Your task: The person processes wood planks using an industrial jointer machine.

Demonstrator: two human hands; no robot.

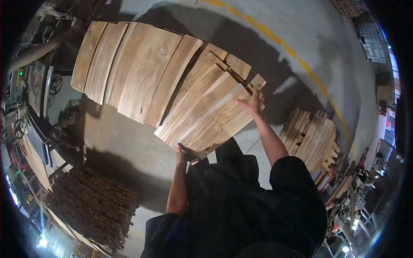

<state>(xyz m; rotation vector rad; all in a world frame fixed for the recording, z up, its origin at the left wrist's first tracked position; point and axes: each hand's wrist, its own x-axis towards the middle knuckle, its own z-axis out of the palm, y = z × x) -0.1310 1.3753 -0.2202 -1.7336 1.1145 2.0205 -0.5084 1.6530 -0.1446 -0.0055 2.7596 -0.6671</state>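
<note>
A wide wooden board [206, 118] with visible grain lies tilted in front of me, across the right part of a row of boards. At its near left corner my left hand [180, 155] grips the end, thumb on top and the other fingers hidden below. My right hand [254, 103] is closed on the far right end, its thumb over the face and its fingers by a small wood piece [258, 81]. More boards [148, 69] lie side by side to the left, with short pieces [238, 66] beyond the held one.
A stack of wood pieces [312, 137] stands on the floor at right. A large pile of dark strips [92, 204] is at lower left. Machinery with handwheels [56, 84] and a ribbed hose [36, 55] line the left side. A yellow line [275, 38] crosses the concrete floor.
</note>
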